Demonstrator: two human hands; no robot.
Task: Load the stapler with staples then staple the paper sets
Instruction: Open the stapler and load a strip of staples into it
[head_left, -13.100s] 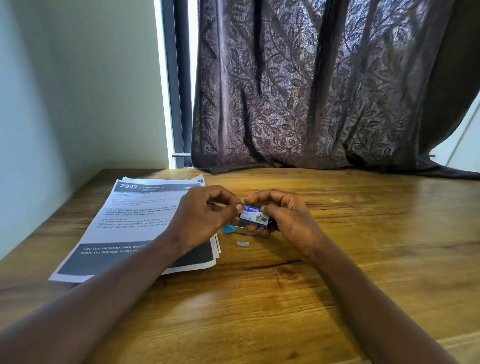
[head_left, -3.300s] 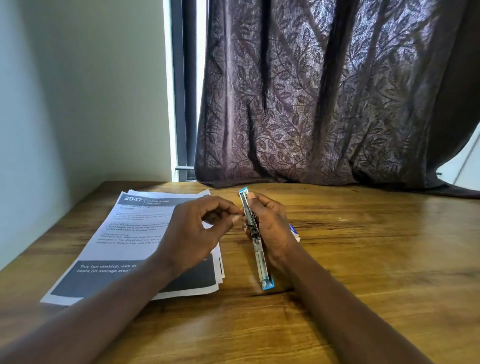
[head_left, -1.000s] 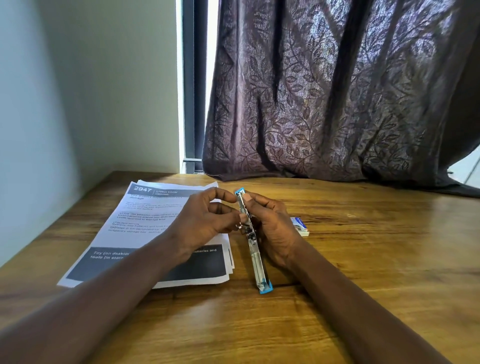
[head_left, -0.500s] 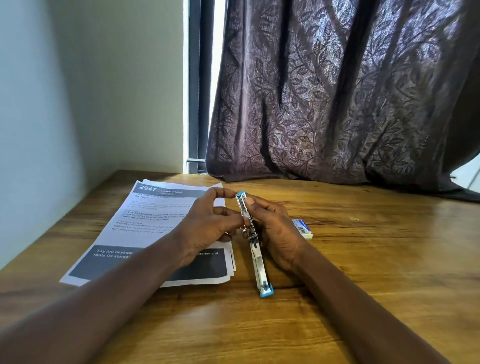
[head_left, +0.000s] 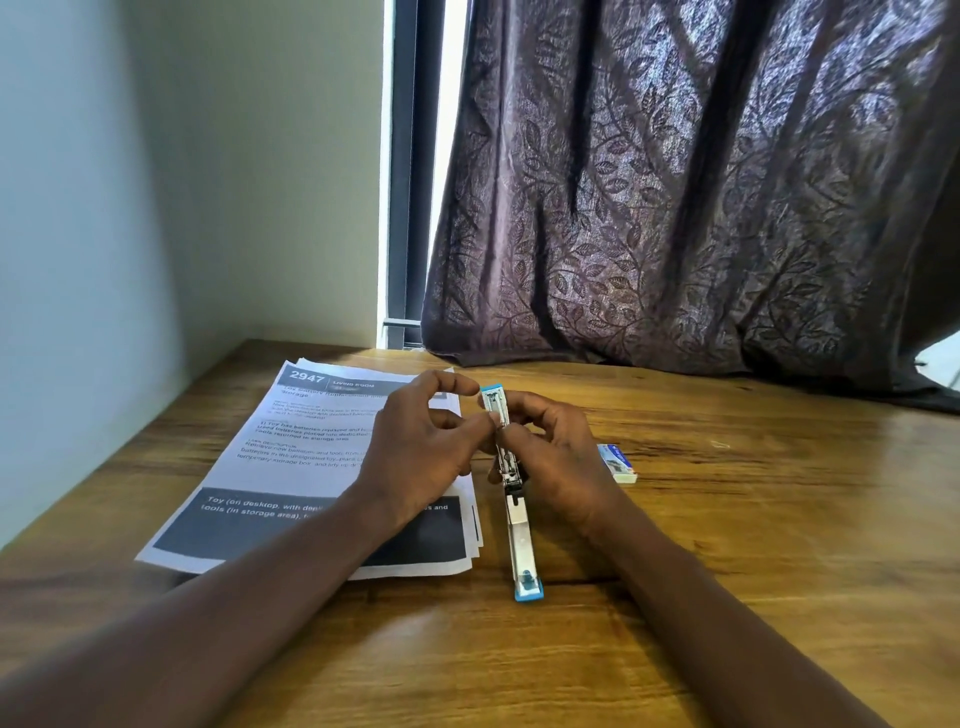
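Observation:
A blue and silver stapler lies swung fully open on the wooden table, its near end towards me and its far half raised between my hands. My right hand grips the stapler around its middle. My left hand pinches at the magazine channel with thumb and fingertips; whatever it pinches is too small to make out. A stack of printed paper sets lies left of the stapler, partly under my left forearm. A small blue and white staple box sits just right of my right hand.
The wooden table stretches wide to the right and towards me. A dark patterned curtain hangs at the table's far edge. A pale wall borders the table on the left.
Both hands have kept working at the open stapler's magazine. The left fingertips shifted slightly along the channel. The staple box was put down at the right earlier on.

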